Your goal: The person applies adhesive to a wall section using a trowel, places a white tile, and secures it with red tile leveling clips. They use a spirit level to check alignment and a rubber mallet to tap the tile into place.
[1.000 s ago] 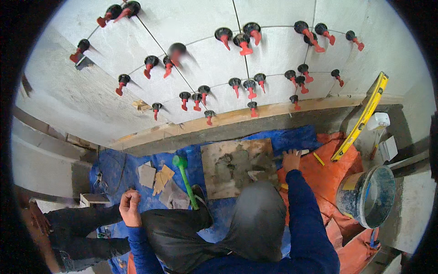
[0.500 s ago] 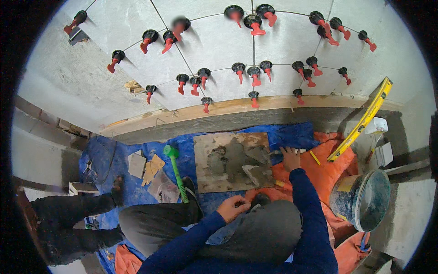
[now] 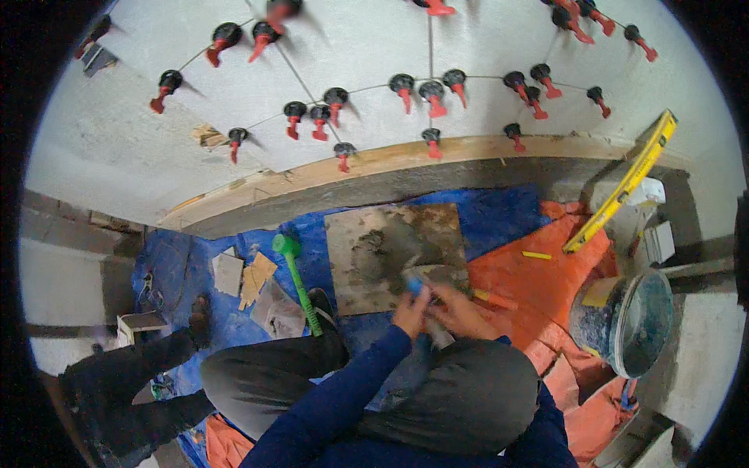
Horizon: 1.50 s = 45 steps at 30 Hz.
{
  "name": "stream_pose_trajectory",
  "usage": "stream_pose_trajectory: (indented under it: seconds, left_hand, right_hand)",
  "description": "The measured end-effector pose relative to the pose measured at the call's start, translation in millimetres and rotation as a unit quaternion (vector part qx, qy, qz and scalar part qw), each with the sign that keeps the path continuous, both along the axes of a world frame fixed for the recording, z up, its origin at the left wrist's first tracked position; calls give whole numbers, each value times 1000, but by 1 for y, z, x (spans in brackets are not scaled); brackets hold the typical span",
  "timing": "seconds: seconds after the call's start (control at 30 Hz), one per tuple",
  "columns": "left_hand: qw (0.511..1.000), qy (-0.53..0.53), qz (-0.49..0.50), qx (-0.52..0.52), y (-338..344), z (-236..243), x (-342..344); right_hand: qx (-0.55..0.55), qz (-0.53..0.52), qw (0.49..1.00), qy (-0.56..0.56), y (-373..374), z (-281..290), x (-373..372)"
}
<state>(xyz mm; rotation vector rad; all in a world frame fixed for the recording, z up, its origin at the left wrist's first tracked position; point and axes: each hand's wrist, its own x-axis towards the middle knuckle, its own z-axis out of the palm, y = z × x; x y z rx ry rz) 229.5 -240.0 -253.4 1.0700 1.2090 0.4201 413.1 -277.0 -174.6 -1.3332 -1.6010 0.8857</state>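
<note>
Both my hands are together above the near edge of a mortar-smeared board (image 3: 343, 273), smeared by motion. In my left hand (image 3: 409, 313), fingers closed, is a small tool with a blue part (image 3: 415, 286); its kind cannot be made out. My right hand (image 3: 462, 310) is closed beside it, and a pale narrow piece (image 3: 441, 335) shows just below the fingers. Wet grey mortar (image 3: 390, 253) covers the middle of the board. Left of the board, a green mallet (image 3: 287, 246) stands head away from me, its handle reaching my shoe.
Red-handled tile levelling clips (image 3: 431, 100) stud the grey tiles ahead. A yellow spirit level (image 3: 624, 191) leans at right, above a bucket (image 3: 644, 324). Tile pieces (image 3: 228, 273) lie on the blue tarp (image 3: 187, 273); an orange tarp (image 3: 511, 273) spreads right. Another person's legs (image 3: 133, 366) are at left.
My right hand has come back from the board's right side, and the pale item there is gone. My left hand has moved forward from my lap to meet it. The view has tilted down.
</note>
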Motion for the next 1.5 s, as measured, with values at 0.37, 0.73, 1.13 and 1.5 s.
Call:
stream_pose_trajectory:
  seconds: [0.37, 0.73, 1.13, 1.5]
  left_hand:
    - [920, -119, 190, -321, 45, 99, -93]
    - [954, 4, 57, -293, 46, 90, -110]
    - [978, 159, -103, -89, 32, 116, -125]
    - [788, 524, -238, 218, 38, 141, -98]
  right_hand:
    - [-259, -57, 871, -413, -54, -134, 89]
    - [-218, -35, 940, -261, -67, 19, 42]
    - [-194, -78, 924, -321, -25, -54, 30]
    - [-22, -21, 922, -387, -55, -14, 11]
